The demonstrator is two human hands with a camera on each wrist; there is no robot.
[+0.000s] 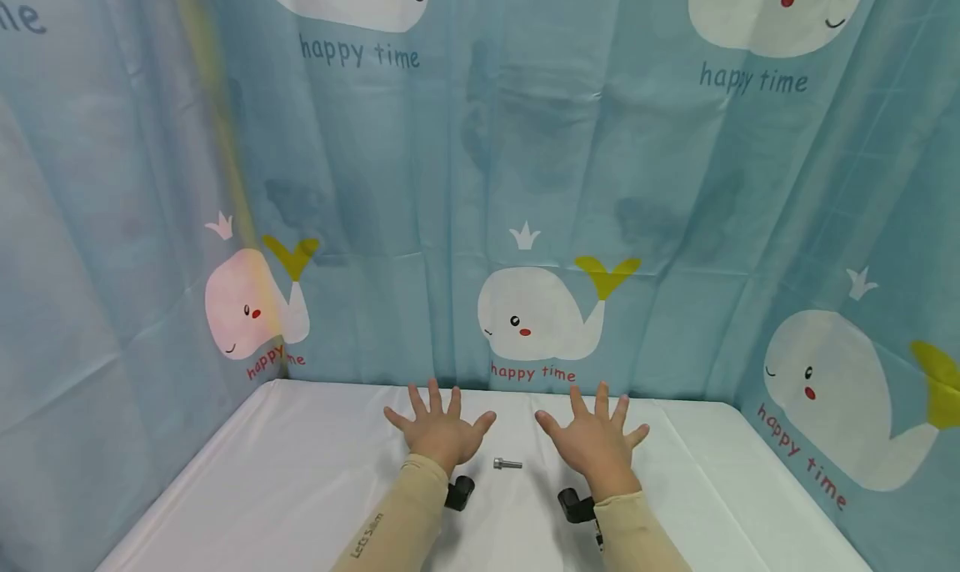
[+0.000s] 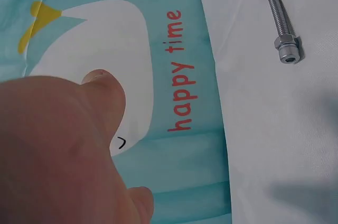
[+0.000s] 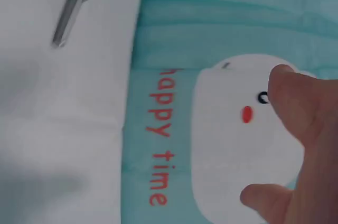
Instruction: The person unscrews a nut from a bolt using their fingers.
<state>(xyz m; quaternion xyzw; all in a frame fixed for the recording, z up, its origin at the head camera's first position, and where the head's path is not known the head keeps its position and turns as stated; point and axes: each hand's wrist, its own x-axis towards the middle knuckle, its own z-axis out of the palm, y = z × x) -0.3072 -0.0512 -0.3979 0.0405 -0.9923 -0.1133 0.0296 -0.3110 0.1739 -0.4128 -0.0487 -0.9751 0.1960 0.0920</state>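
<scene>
A silver socket-head bolt (image 1: 507,464) with a hex nut (image 2: 285,41) run up near its head lies on the white table, between the two hands. To its left, my left hand (image 1: 440,432) is held over the table with fingers spread and nothing in it. My right hand (image 1: 596,440) mirrors it on the other side, fingers splayed wide and holding nothing. Both wrist views show the bolt on the cloth, apart from the thumbs and fingers; in the right wrist view the bolt (image 3: 73,11) is blurred.
White cloth covers the table (image 1: 300,472). Behind and at both sides hangs a blue curtain (image 1: 390,305) printed with whales, close to the table's back edge. Black wrist camera mounts (image 1: 576,506) stick out from the inner side of each wrist, above sleeved forearms (image 1: 405,514).
</scene>
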